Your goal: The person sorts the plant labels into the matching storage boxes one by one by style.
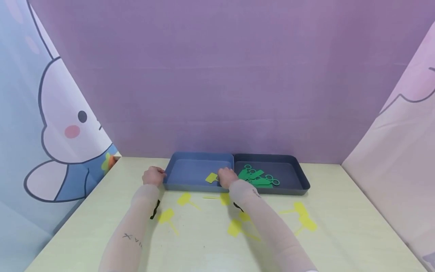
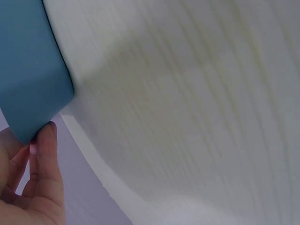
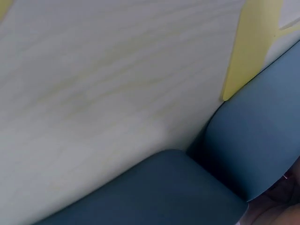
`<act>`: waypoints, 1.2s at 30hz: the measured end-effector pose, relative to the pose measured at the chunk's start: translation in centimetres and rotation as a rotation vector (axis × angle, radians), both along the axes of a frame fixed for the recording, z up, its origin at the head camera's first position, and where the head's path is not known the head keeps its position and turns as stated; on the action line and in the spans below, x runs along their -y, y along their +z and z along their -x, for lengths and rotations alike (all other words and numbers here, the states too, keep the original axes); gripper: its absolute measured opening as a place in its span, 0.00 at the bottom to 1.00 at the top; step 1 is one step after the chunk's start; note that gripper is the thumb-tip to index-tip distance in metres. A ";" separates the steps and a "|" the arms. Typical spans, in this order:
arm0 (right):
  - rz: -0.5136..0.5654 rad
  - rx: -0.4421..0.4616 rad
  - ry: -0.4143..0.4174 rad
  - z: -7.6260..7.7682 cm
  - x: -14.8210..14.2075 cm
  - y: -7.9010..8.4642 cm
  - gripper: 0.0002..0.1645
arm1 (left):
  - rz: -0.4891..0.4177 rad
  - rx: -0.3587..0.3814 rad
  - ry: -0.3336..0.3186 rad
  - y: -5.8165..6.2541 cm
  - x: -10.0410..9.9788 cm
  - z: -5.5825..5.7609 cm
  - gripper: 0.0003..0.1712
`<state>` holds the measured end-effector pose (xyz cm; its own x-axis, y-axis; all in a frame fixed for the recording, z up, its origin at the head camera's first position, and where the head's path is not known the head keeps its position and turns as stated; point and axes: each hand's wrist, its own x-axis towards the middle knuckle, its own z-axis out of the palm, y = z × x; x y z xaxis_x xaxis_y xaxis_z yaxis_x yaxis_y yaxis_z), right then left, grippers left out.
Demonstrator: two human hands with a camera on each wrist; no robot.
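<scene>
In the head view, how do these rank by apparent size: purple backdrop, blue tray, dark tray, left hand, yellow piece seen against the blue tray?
1. Purple backdrop
2. Blue tray and dark tray: too alike to rank
3. Left hand
4. Yellow piece, its visible part

Distribution of colour and pattern

The shallow rectangular blue tray (image 1: 195, 168) and shallow rectangular charcoal tray (image 1: 289, 175) are plain; flat ring-ended green tags (image 1: 261, 181) and flat long-stemmed yellow tags (image 1: 166, 215) are each uniformly coloured. The pale cream tabletop (image 1: 197, 245) bears streaked, wood-like grain. The upright purple cloth (image 1: 217, 75) is unpatterned; the light-blue cloth (image 1: 20, 132) carries a dark-outlined, pink-cheeked white cartoon figure (image 1: 61, 124).
</scene>
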<state>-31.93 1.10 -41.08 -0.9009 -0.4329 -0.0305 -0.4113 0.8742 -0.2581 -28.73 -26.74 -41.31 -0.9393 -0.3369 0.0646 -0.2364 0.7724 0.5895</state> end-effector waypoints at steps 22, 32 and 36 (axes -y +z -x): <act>0.050 0.045 -0.003 0.2 -0.1 -0.1 0.13 | 0.003 -0.007 0.002 -0.3 0.2 0.1 0.15; 0.075 0.008 0.100 0.6 -1.1 0.0 0.09 | 0.017 -0.024 -0.006 -0.3 0.1 0.1 0.16; 0.082 0.002 0.126 0.5 -1.4 0.5 0.09 | 0.006 -0.018 -0.001 -0.2 0.2 0.1 0.16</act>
<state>-32.47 2.51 -40.63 -0.8394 -0.5434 0.0080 -0.5156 0.7917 -0.3277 -28.80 -26.91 -41.56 -0.9384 -0.3353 0.0831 -0.2251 0.7761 0.5890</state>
